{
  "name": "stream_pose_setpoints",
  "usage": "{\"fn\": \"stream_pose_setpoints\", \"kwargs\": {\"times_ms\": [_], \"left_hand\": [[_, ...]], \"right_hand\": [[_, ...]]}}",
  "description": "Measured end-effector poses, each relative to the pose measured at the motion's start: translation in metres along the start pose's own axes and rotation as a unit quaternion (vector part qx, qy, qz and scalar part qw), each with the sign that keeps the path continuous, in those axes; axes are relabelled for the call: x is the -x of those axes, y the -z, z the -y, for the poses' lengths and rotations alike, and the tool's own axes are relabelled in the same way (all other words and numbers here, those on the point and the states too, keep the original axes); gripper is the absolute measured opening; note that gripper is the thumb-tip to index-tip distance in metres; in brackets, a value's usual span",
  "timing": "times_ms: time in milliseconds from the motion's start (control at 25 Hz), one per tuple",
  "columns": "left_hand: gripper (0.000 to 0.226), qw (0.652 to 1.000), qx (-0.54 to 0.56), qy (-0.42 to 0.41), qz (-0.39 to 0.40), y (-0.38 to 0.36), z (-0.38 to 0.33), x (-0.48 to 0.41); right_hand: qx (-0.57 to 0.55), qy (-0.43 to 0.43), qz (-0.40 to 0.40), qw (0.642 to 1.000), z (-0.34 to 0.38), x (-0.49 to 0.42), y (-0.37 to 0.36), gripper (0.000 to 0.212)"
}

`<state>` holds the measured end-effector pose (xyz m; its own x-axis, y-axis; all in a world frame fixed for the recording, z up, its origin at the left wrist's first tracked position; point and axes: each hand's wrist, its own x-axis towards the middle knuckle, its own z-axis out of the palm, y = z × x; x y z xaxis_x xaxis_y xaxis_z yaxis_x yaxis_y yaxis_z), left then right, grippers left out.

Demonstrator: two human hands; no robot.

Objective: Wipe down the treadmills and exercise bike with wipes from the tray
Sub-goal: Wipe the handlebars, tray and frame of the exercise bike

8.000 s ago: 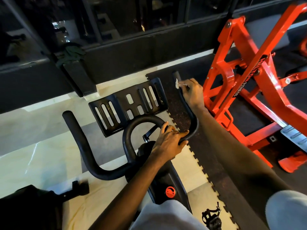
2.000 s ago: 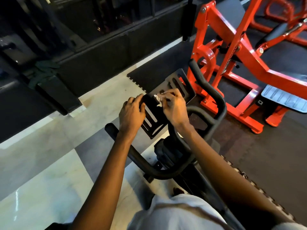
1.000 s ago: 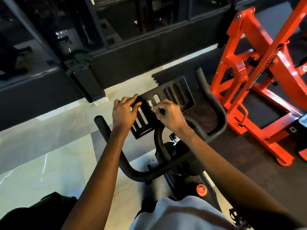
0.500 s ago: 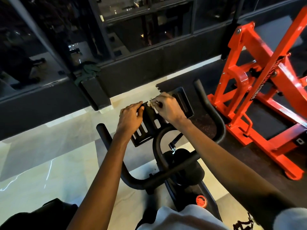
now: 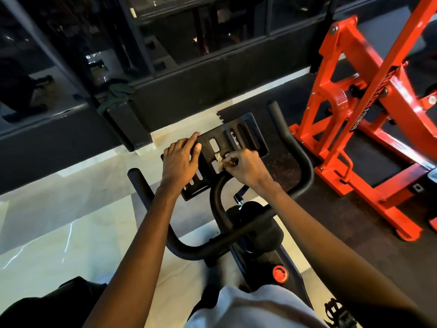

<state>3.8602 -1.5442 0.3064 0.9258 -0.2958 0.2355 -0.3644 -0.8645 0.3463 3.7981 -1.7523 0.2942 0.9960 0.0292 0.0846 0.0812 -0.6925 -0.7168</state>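
A black exercise bike (image 5: 250,235) stands below me, with curved handlebars (image 5: 300,162) and a slotted black console tray (image 5: 238,140) at its front. My left hand (image 5: 181,162) rests flat on the tray's left part, fingers straight and spread over the slots. My right hand (image 5: 246,166) pinches a small crumpled white wipe (image 5: 218,159) and presses it onto the middle of the tray. A red knob (image 5: 280,273) shows on the bike's frame lower down.
An orange steel gym machine (image 5: 359,110) stands close on the right, on dark rubber matting. A dark wall with glass panels (image 5: 165,39) runs along the back; a green cloth (image 5: 115,95) lies on its ledge. Pale tiled floor (image 5: 59,221) spreads to the left.
My right hand has slid the wipe from the tray's upper middle down toward its near edge. My left hand has stayed on the tray's left part, and its fingers now lie flatter.
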Motion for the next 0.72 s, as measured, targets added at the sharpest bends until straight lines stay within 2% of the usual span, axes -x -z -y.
{"fn": "stream_pose_setpoints", "kwargs": {"times_ms": [120, 240, 360, 440, 560, 640, 720], "left_hand": [[0.047, 1.0, -0.006, 0.003, 0.002, 0.0, 0.0, 0.0], [0.047, 1.0, 0.001, 0.015, 0.011, 0.002, 0.0, -0.002], [0.045, 0.999, 0.026, 0.035, 0.012, 0.003, -0.005, -0.003], [0.044, 0.997, 0.067, 0.033, -0.009, 0.004, -0.008, -0.006], [0.043, 0.995, 0.102, -0.009, -0.01, 0.0, -0.019, -0.015], [0.045, 0.995, 0.091, -0.037, -0.004, -0.006, -0.033, -0.024], [0.046, 0.997, 0.072, -0.028, -0.001, -0.012, -0.045, -0.033]], "right_hand": [[-0.017, 0.019, 0.002, 1.0, 0.011, -0.002, 0.008, 0.013], [0.025, 0.049, -0.001, 0.998, 0.023, -0.006, 0.003, 0.016], [0.004, 0.019, 0.016, 1.0, 0.008, -0.004, 0.004, 0.017], [-0.047, -0.016, -0.039, 0.998, -0.008, -0.002, 0.018, 0.014], [-0.111, -0.04, -0.188, 0.975, -0.025, -0.007, 0.04, 0.013], [-0.104, -0.032, -0.211, 0.971, -0.025, -0.025, 0.045, 0.014], [-0.082, -0.011, -0.179, 0.98, -0.021, -0.048, 0.042, 0.017]]}}
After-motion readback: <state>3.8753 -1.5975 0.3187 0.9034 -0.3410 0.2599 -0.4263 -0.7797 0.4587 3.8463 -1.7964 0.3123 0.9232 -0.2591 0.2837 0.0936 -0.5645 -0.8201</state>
